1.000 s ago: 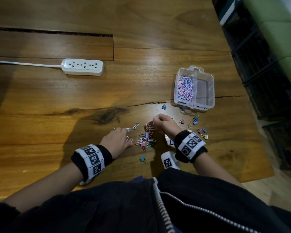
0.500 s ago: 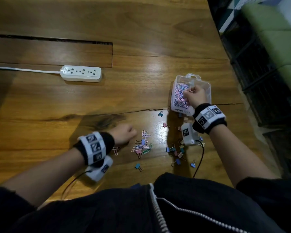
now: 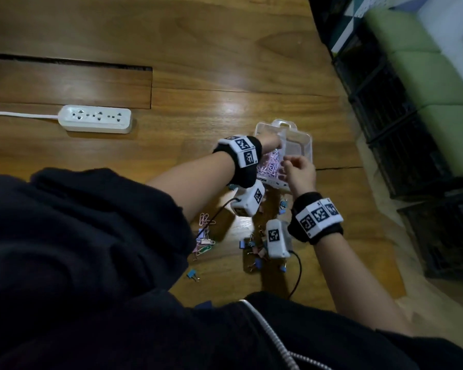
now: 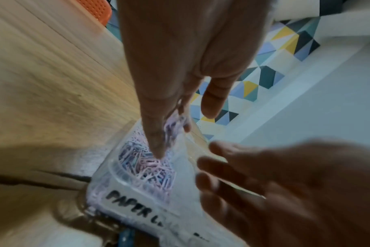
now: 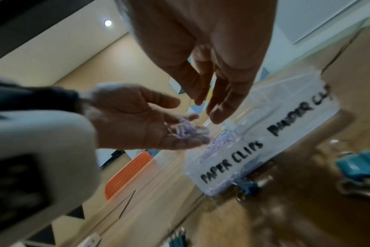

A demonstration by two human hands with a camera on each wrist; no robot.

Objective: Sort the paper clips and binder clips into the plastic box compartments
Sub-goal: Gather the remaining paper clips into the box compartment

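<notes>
The clear plastic box [image 3: 304,141] stands on the wooden table, its front wall [image 5: 228,165] lettered PAPER CLIPS and BINDER CLIPS. Pink and lilac paper clips [image 3: 269,166] fill its left compartment [image 4: 146,168]. My left hand [image 3: 274,141] reaches over that compartment, palm up in the right wrist view [image 5: 150,123], with a small bunch of paper clips [image 5: 189,132] lying on its straight fingers [image 4: 158,142]. My right hand [image 3: 296,166] hovers at the box's near side, fingers loose and holding nothing [image 5: 207,103]. Loose binder clips [image 3: 254,249] and paper clips [image 3: 205,244] lie on the table under my wrists.
A white power strip [image 3: 95,122] lies at the far left, beyond it a long slot [image 3: 64,61] in the tabletop. The table's right edge runs just past the box, with black crates [image 3: 385,108] below. One blue binder clip [image 3: 191,275] lies near my body.
My left hand has lifted from the pile on the table and crossed over to the box with paper clips on it. My right hand has drawn back a little toward the box's near side.
</notes>
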